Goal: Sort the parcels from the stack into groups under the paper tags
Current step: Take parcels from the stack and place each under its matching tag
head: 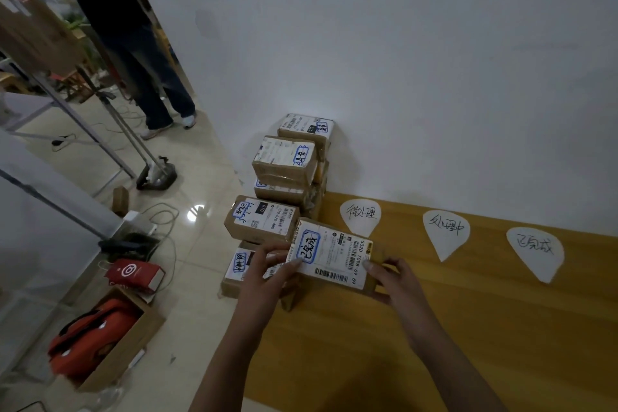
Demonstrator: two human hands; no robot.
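Fingers (pixel 290 265) of left hand (pixel 264 274) and right hand (pixel 398 281) pinched both ends of one brown cardboard parcel with white label (pixel 331 256), held over yellow wooden board (pixel 434 328). Beyond: three white teardrop paper tags (pixel 446 232), nothing grouped beneath. Stack of brown taped parcels (pixel 287 174) stood unsorted; sorting judged barely begun.

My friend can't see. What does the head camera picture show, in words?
A left hand and a right hand grip the ends of a brown parcel with a white label, at the edge of a yellow wooden board. Behind it, a stack of parcels stands against a white wall. Three handwritten paper tags lie in a row on the board.
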